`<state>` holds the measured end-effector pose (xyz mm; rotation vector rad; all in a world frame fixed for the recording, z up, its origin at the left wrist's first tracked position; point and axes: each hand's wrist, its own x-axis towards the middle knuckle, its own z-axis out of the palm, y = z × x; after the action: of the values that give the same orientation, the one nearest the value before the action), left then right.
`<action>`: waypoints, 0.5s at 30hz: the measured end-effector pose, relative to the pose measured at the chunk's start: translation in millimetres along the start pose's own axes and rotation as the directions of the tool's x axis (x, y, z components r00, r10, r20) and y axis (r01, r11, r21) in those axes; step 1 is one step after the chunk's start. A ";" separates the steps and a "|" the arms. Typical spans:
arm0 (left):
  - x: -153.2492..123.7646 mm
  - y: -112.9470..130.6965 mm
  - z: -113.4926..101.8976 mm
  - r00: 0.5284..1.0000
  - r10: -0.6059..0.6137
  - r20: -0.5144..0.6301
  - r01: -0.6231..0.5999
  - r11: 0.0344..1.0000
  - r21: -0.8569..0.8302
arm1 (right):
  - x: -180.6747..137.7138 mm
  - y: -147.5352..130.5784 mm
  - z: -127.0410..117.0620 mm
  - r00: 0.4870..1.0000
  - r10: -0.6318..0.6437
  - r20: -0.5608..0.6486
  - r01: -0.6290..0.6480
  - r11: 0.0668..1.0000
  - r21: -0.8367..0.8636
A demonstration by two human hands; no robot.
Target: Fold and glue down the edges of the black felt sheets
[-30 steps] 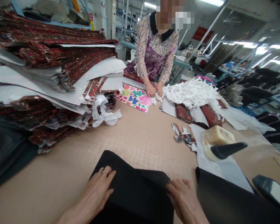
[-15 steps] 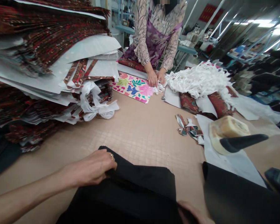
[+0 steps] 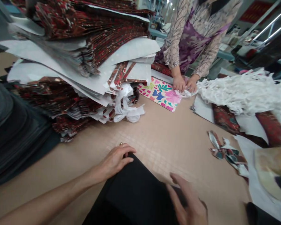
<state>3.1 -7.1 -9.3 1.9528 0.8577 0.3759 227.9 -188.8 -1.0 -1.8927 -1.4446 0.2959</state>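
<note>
dark stack [image 3: 16, 134]: far left, on worktop [image 3: 173, 131]
left hand [image 3: 114, 161]: pinching top corner of black cloth [image 3: 135, 193]
black cloth: near edge of view, between both hands
right hand [image 3: 193, 203]: blurred, at cloth's right edge; grip unclear

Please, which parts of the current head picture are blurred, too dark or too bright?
Head view, bottom: the right hand is blurred, softer than the left hand, and the black cloth shows almost no detail; head view, upper right: lamps glare as white streaks.
</note>
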 end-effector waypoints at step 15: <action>-6.0 -7.7 -5.9 0.973 0.233 -0.004 -0.223 0.938 0.265 | 25.7 -24.7 68.2 0.930 -0.314 0.193 0.352 0.912 -0.211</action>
<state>-7.7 -5.1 -12.3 2.3101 0.7336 0.4518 179.1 -135.3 -26.9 -1.7950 -1.9559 0.1057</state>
